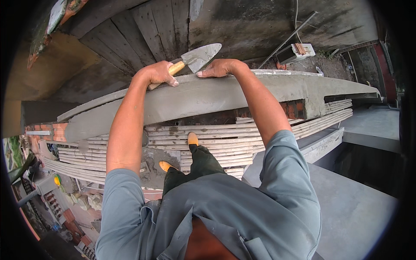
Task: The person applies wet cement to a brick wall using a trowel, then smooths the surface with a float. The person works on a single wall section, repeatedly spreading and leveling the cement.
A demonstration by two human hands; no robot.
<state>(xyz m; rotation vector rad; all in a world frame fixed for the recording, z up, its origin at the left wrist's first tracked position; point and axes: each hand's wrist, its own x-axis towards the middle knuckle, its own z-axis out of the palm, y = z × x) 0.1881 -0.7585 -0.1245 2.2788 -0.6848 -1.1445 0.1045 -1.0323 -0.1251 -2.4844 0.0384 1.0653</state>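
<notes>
My left hand [159, 73] grips the wooden handle of a steel trowel [198, 56] whose pointed blade lies over the far side of a long grey plastered ledge [208, 97]. Close to the right, my right hand [220, 68] rests flat on the top edge of the same ledge, fingers closed, holding nothing. Both forearms reach up from my grey shirt. Below the ledge my feet in orange-toed shoes [192, 138] stand on a scaffold of bamboo poles [242, 141].
Red bricks [295, 109] show under the plaster at the right and at the far left [56, 130]. Dark wooden planks [151, 26] lie beyond the ledge. A grey concrete slab [351, 208] lies lower right. Far below at the lower left is a yard with clutter [65, 208].
</notes>
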